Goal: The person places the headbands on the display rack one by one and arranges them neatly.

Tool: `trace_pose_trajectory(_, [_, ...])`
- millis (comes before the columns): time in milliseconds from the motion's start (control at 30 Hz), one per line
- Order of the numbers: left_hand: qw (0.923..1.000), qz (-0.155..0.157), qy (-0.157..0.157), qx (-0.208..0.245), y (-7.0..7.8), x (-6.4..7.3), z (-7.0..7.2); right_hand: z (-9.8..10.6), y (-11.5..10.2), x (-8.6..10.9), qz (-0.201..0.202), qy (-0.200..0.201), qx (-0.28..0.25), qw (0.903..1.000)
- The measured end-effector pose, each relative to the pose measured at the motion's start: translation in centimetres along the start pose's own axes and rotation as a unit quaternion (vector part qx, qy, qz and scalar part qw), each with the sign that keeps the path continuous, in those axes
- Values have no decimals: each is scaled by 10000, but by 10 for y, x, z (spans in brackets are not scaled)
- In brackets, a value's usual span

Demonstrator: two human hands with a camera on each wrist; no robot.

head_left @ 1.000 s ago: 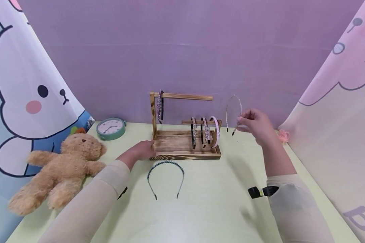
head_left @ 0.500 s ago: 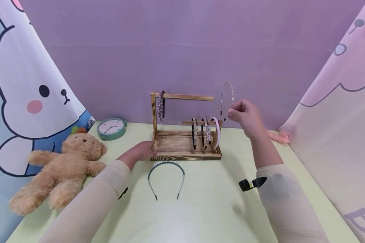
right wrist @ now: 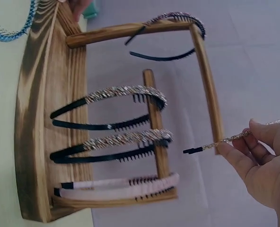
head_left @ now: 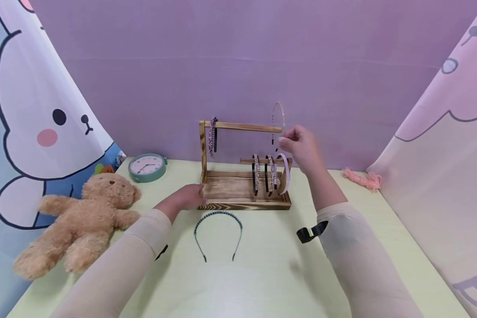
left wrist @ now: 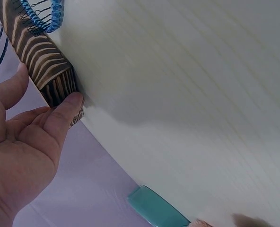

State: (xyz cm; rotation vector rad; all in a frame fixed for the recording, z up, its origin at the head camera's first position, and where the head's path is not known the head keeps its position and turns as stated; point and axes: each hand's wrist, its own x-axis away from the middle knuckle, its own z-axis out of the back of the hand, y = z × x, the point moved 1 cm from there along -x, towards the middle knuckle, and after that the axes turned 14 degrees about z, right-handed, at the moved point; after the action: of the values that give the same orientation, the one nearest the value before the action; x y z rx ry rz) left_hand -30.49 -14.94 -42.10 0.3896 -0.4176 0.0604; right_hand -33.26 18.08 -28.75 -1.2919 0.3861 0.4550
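My right hand [head_left: 303, 148] pinches one leg of a thin, glittery headband [right wrist: 211, 146], held upright at the free right end of the upper bar [head_left: 246, 127] of a wooden headband stand [head_left: 226, 189]. From the same bar, at its left end, hangs a sparkly dark-toothed headband [head_left: 212, 137]. The lower bar carries two glittery headbands [head_left: 256, 174] and a pale pink one [head_left: 286, 174]. My left hand [head_left: 184, 197] grips the left end of the stand's tray; the left wrist view shows thumb and fingers on either side of its corner [left wrist: 59, 85].
A blue toothed headband [head_left: 218, 213] lies on the pale table in front of the stand. To the left are a teddy bear [head_left: 87, 216] and a green round clock [head_left: 148, 168]. A pink tasselled bundle [head_left: 363, 179] lies at the right, by the curtain.
The right hand has carried the thin headband leftward and upward, from right of the stand to the end of the upper bar. My left hand has stayed on the tray.
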Motion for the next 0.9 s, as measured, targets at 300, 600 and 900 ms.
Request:
trace_pose_trajectory(300, [10000,72,-28,24,2,2,2,-37,1,-6,66,-274,338,9990])
trace_pose_trajectory(600, [9999,108,-64,-17,0,0,1,-85,7,-5,146,-571,332,9977])
trace_pose_trajectory(900, [9999,98,-79,-6,0,0,1,-114,13,0,27,-876,437,9952])
